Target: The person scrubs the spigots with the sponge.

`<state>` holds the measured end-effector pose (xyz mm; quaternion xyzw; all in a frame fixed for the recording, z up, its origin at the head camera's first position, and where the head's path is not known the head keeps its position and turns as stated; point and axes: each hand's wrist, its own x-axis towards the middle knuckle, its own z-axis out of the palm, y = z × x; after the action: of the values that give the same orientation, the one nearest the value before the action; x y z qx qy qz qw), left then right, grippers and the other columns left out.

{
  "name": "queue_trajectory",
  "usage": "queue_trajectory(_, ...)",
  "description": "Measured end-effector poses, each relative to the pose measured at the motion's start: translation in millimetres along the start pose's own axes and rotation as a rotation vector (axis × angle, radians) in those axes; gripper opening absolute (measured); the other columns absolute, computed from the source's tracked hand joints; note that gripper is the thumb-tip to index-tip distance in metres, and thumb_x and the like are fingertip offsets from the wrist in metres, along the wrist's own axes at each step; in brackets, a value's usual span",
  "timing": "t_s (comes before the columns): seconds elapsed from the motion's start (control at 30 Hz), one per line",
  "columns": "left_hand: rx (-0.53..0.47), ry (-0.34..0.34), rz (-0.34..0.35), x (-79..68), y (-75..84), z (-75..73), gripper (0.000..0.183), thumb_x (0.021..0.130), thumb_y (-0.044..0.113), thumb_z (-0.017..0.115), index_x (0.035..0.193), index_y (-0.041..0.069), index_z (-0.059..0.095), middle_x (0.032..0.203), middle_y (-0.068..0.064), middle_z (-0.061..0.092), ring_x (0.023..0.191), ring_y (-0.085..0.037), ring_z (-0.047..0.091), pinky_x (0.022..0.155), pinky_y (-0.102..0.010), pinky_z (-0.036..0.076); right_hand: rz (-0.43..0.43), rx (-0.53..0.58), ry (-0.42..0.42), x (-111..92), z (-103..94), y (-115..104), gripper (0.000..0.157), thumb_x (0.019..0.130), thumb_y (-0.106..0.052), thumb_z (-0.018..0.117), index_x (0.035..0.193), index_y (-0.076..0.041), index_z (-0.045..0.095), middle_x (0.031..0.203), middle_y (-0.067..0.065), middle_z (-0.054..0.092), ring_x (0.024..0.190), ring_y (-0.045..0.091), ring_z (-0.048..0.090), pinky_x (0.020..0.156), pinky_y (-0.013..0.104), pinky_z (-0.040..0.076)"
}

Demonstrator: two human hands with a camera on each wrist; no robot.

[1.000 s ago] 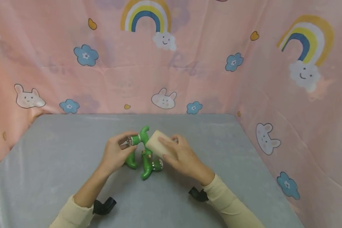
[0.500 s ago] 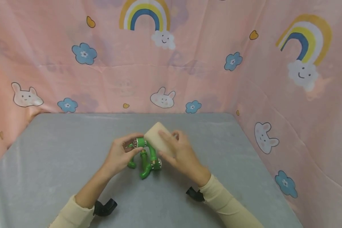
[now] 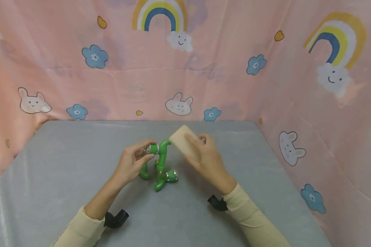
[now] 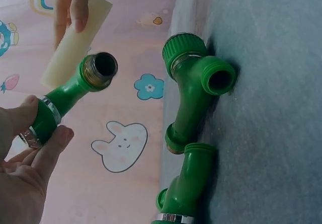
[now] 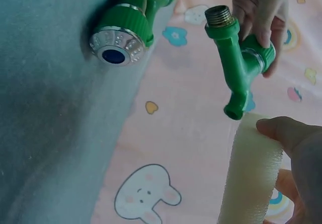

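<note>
My left hand [image 3: 128, 166] holds a green tap [image 3: 162, 156] by its ribbed knob, off the table. In the right wrist view its brass threaded end [image 5: 219, 16] and spout [image 5: 234, 107] show. My right hand [image 3: 209, 163] grips a cream sponge block [image 3: 183, 141], thumb on one face and fingers behind. The sponge's corner is close to the spout tip; whether they touch I cannot tell. Two more green taps lie on the table below the held one: one tap [image 4: 188, 95] has its knob to the right, and another tap [image 4: 193, 176] is partly hidden behind the left hand.
A grey cloth-covered table [image 3: 65, 154] carries everything. Pink patterned curtains [image 3: 120, 82] hang behind and to the right of it. Black curved pieces, one black piece [image 3: 116, 219] and another black piece [image 3: 217, 203], stick out by the cream sleeves.
The sponge has shifted up and right, from the tap's body to near its spout tip. The held tap dipped toward the table, then rose again, its spout now turned to the right.
</note>
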<state>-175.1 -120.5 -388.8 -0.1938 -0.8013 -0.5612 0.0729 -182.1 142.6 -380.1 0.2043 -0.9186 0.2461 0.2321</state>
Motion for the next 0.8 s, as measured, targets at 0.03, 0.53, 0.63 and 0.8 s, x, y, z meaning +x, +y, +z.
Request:
queue_trajectory(0.03, 0.007, -0.001, -0.002, -0.3, -0.9, 0.6, 0.041, 0.093, -0.001, 0.068, 0.134, 0.003, 0.064, 0.145, -0.022, 0.057, 0.126, -0.043, 0.061, 0.097, -0.044, 0.058, 0.003, 0.011, 0.005, 0, -0.6, 0, 0.063, 0.085, -0.028, 0.082, 0.143, -0.024, 0.058, 0.121, 0.019, 0.052, 0.101, 0.033, 0.053, 0.068, 0.041, 0.055)
queue_trajectory(0.53, -0.032, -0.023, -0.015, 0.0, 3.9, 10.1, 0.048, 0.085, -0.014, 0.07, 0.13, 0.0, 0.064, 0.128, -0.025, 0.066, 0.102, -0.035, 0.073, 0.085, -0.026, 0.062, -0.064, -0.039, -0.033, -4, 6.8, -14, 0.056, 0.087, -0.028, 0.079, 0.14, -0.022, 0.062, 0.131, 0.024, 0.057, 0.109, 0.043, 0.055, 0.076, 0.05, 0.055)
queue_trajectory(0.63, -0.021, -0.014, -0.008, -0.6, 4.1, 9.6, 0.045, 0.085, -0.013, 0.07, 0.128, 0.001, 0.065, 0.134, -0.022, 0.063, 0.111, -0.036, 0.07, 0.093, -0.03, 0.059, 0.0, -0.05, -0.034, -2, 3.8, -8, 0.056, 0.087, -0.027, 0.08, 0.14, -0.024, 0.062, 0.131, 0.024, 0.058, 0.11, 0.043, 0.056, 0.075, 0.051, 0.057)
queue_trajectory(0.8, -0.011, -0.018, -0.008, -0.8, 3.6, 8.3, 0.046, 0.086, -0.014, 0.068, 0.129, -0.001, 0.063, 0.138, -0.021, 0.059, 0.121, -0.041, 0.065, 0.098, -0.032, 0.056, 0.076, -0.058, -0.041, 3, -4.1, 2, 0.054, 0.088, -0.028, 0.078, 0.14, -0.023, 0.062, 0.133, 0.024, 0.057, 0.11, 0.044, 0.055, 0.074, 0.051, 0.056)
